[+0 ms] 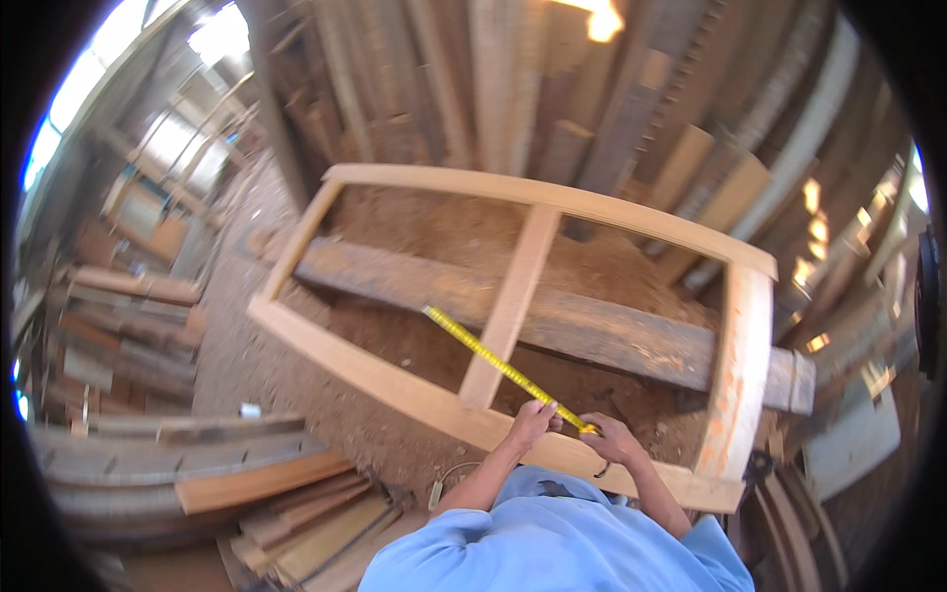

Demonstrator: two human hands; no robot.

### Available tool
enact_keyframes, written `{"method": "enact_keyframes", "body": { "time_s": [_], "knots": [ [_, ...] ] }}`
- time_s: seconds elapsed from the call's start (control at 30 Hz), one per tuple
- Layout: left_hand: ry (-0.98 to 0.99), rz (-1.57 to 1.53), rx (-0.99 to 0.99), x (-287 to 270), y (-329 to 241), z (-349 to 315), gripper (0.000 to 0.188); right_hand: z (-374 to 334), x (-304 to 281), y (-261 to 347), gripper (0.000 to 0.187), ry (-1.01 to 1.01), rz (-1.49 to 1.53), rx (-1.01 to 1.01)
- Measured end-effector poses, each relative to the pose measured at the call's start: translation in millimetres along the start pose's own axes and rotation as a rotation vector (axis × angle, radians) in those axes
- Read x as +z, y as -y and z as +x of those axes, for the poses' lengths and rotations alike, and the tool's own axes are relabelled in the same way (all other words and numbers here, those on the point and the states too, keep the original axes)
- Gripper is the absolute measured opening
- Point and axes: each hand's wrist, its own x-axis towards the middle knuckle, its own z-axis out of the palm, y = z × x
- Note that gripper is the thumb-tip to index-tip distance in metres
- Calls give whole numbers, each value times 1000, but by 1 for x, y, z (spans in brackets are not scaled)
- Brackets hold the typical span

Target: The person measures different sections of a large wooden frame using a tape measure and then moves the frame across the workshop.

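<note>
A yellow tape measure (pixel 483 352) is drawn out across the wooden frame (pixel 424 181), its free end reaching toward the upper left over the frame's opening. My left hand (pixel 534 421) is closed on the blade by the frame's near rail. Just to the right, my right hand (pixel 614 440) is closed around the tape's near end; the case is mostly hidden in the fingers. The frame is pale wood with one crossbar (pixel 523 286), and it rests on a dark, weathered beam (pixel 631 331). The blade crosses over that bar.
Tall boards (pixel 444 79) lean along the far side. Stacked planks (pixel 266 483) lie at the near left, with more timber piles (pixel 128 340) farther left. A pale panel (pixel 853 444) stands at the right. Dirt ground (pixel 232 286) shows between the piles.
</note>
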Motion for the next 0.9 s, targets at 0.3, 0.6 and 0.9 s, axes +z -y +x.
{"method": "enact_keyframes", "body": {
  "time_s": [0.3, 0.6, 0.9],
  "knots": [
    [-775, -419, 343, -235, -150, 29, 16, -101, -82, -101, 34, 138, -41, 416],
    [-606, -448, 301, -223, -122, 66, 5, 47, -20, 3, 35, 58, -131, 170],
    [-726, 345, 416, -140, -13, 51, 19, 294, 93, 98, 42, 17, -349, -94]
  ]
}}
